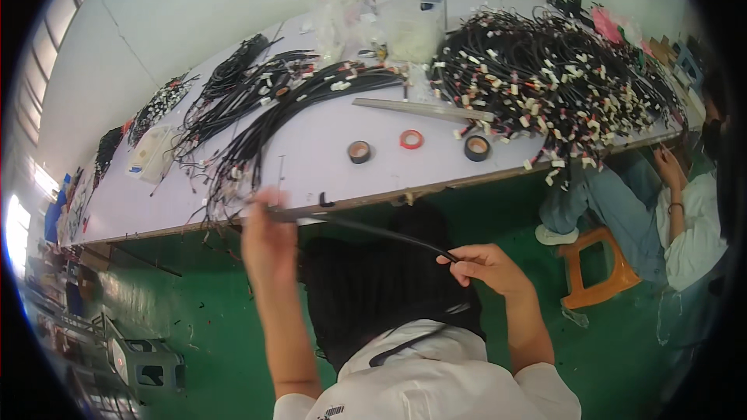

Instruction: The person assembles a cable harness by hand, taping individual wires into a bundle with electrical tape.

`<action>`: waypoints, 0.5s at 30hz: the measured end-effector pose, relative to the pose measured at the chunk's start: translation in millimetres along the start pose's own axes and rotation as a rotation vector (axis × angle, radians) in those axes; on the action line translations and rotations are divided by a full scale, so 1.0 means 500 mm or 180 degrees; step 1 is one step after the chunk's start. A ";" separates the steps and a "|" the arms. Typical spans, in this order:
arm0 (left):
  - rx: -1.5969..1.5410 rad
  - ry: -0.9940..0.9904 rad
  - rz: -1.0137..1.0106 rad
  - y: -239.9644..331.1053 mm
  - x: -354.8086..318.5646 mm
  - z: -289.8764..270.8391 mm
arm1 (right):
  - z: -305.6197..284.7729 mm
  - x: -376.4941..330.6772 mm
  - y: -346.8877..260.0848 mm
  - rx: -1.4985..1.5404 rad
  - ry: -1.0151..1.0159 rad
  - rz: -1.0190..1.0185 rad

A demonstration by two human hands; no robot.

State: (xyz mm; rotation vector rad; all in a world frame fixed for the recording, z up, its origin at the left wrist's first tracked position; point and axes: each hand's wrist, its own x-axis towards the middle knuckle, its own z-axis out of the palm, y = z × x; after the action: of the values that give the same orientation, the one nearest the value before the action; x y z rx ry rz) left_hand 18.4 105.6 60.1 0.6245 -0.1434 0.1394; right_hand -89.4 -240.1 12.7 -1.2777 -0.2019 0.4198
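Lying at far left: white tray (152, 154) on the table (327, 177), beside black cable bundles (311, 88) that reach toward the middle.
Bundle ends: loose over the near edge, close to the left hand (268, 245); a strand caught there could drag others off, I judge.
Left hand: raised at the edge and blurred by motion; whether it is closed on anything I cannot tell.
Cable (381, 231): black, slanting down from beside the left hand to the right hand (486, 268), in front of the table edge and above the lap. Its left end is lost in the blur; crossing the loose ends, it might tangle.
Tapes: left black tape (359, 160), red tape (411, 147) and right black tape (477, 159), flat and apart. A swinging cable could knock one.
Metal strip (420, 109): behind the tapes, its right end by the pile (537, 70).
Right hand: pinching the cable between thumb and fingers; a sharp tug from the left could slide it out.
Pile: tangled cables with white connectors, some hanging over the edge; their weight might pull more down if bumped.
Far right: co-worker (692, 237) near an orange stool (574, 295).
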 end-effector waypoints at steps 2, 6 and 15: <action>-0.0180 -0.0002 0.0268 0.084 -0.031 -0.052 | -0.042 -0.034 -0.007 -0.0545 0.0275 0.0081; 0.0835 0.0973 0.0708 0.148 -0.135 -0.144 | -0.112 -0.052 -0.002 -0.2306 0.0369 -0.0684; 0.4205 0.0712 -0.2184 -0.038 -0.360 -0.251 | -0.155 -0.024 0.035 -0.2109 0.0475 -0.0824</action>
State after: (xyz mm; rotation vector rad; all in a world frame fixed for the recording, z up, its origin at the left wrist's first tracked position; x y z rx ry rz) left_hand -143.1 148.7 -83.0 1.9214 0.4319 -0.4089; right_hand -74.8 -309.4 -24.8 -1.8954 -0.3953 0.0226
